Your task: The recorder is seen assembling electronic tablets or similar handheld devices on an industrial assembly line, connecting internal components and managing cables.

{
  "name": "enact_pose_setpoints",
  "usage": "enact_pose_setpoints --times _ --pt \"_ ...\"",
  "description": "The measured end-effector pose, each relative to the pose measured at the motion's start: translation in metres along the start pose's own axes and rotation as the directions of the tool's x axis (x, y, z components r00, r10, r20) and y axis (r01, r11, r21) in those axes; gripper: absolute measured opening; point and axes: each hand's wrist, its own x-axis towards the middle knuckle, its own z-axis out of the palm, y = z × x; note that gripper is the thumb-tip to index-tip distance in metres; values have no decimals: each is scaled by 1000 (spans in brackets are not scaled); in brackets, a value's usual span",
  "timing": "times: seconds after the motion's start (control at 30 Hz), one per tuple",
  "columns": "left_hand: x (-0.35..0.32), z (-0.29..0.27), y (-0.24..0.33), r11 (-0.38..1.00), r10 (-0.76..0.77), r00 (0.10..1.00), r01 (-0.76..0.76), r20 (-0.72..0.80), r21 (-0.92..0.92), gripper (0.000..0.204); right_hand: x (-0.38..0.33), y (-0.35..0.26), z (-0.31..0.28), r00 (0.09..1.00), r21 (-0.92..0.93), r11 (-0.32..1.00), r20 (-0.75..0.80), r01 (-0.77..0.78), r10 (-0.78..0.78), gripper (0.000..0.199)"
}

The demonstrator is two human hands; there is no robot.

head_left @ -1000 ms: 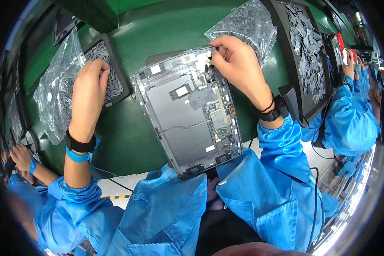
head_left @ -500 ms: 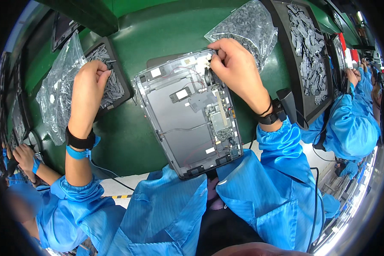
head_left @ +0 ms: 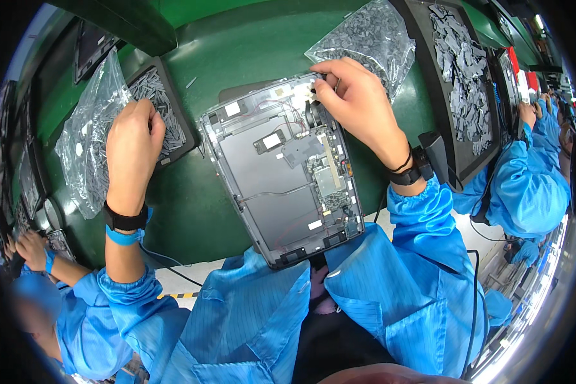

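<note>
An opened tablet (head_left: 269, 221) with its inner boards, wires and dark casing showing leans tilted over the table's near edge. My right hand (head_left: 358, 105) pinches its far right corner between thumb and fingers, beside a white part. My left hand (head_left: 133, 150) hovers at the near left side of a small black tray (head_left: 184, 115) of loose grey strips, its fingers curled together. The back of that hand hides the fingertips, so what they hold, if anything, cannot be seen. A single grey strip (head_left: 191, 82) lies on the green table just beyond the tray.
Left of the tray slumps a clear plastic bag (head_left: 83, 153). Another bag of small grey pieces (head_left: 365, 38) lies at the far side. A long black tray of grey parts (head_left: 457, 150) stands at the right. Co-workers' hands (head_left: 32, 249) are busy at the left and right edges.
My left hand has drawn back slightly toward me from the tray's strips. A loose grey strip now lies on the table beyond the tray. The right hand keeps its hold on the tablet.
</note>
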Motion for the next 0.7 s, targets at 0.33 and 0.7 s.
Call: enact_pose_setpoints --times 0.33,0.7 --pt "-7 -16 36 959 -98 995 98 13 -267 4 0 5 6 994 -38 997 -87 70 -73 21" --pt "-6 8 100 843 83 996 -50 39 -536 8 -6 2 17 966 -342 929 -158 139 -202 22"
